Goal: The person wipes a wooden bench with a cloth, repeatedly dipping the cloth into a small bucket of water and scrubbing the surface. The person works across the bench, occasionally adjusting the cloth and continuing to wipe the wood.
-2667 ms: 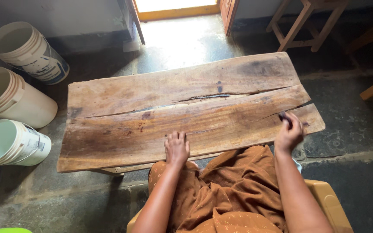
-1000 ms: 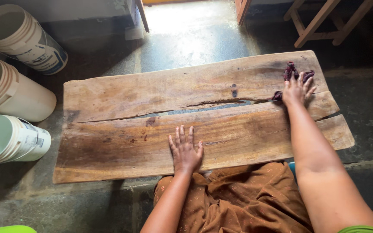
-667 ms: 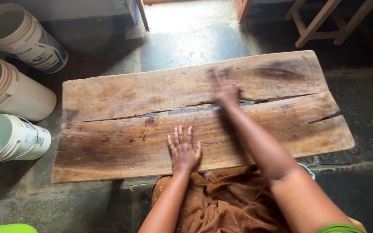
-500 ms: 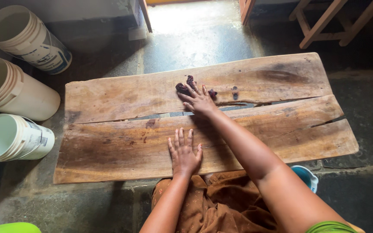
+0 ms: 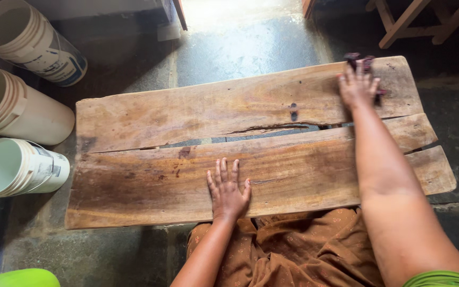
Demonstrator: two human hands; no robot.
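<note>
my left hand (image 5: 228, 190) lies flat and open, fingers spread, palm down on the near plank of the wooden bench (image 5: 160, 180). my right hand (image 5: 358, 86) reaches to the far right corner, fingers spread, pressing a dark cloth (image 5: 361, 61) onto the far plank; only bits of cloth poke out past my fingertips, the rest is hidden under the palm. a long crack runs between the planks. three pale buckets (image 5: 11, 167) stand on the floor to the left, and a wooden stool (image 5: 426, 21) is cut off at the top right.
</note>
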